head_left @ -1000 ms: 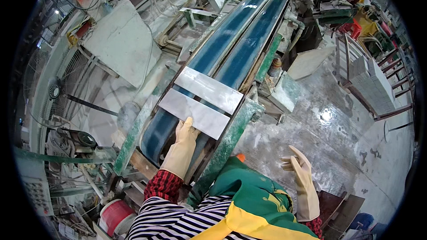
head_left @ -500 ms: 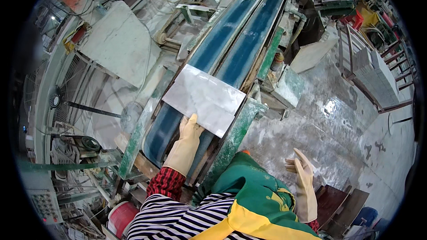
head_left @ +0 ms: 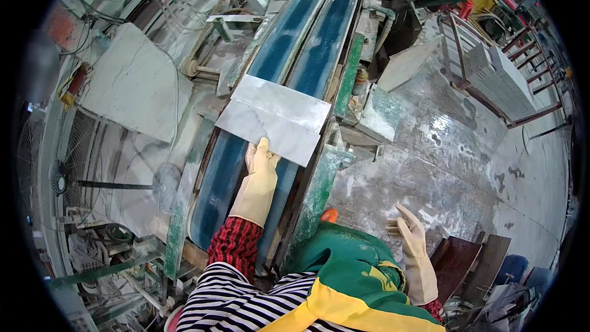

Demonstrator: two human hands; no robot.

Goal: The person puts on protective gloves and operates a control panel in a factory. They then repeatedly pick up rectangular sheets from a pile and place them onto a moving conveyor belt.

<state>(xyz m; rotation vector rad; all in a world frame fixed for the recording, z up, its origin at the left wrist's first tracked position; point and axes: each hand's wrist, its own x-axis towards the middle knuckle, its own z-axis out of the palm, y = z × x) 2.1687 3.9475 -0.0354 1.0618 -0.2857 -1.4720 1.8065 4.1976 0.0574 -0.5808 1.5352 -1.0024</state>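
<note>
A whitish, grey-veined marble slab (head_left: 276,124) lies across the two blue belts (head_left: 261,64) of a conveyor. An edge line runs across its top, so it may be two pieces, one lapping the other; I cannot tell. My left hand (head_left: 261,169), in a cream rubber glove, grips the slab's near edge, thumb on top and the other fingers hidden beneath. To the right of the conveyor, my right hand (head_left: 412,240), gloved alike, hangs beside the green apron (head_left: 350,255) with its fingers apart and nothing in it.
Green-painted rails (head_left: 322,184) flank the belts. A large pale slab (head_left: 132,83) leans at the left beside a standing fan (head_left: 58,182). Stacked grey slabs (head_left: 501,83) sit in a rack at the right. Dark boards (head_left: 458,264) lie at the lower right, near the wet floor (head_left: 430,166).
My left hand has reached slightly farther along the conveyor with the slab, still gripping its near edge. My right hand stays low and open. The whole view has shifted somewhat.
</note>
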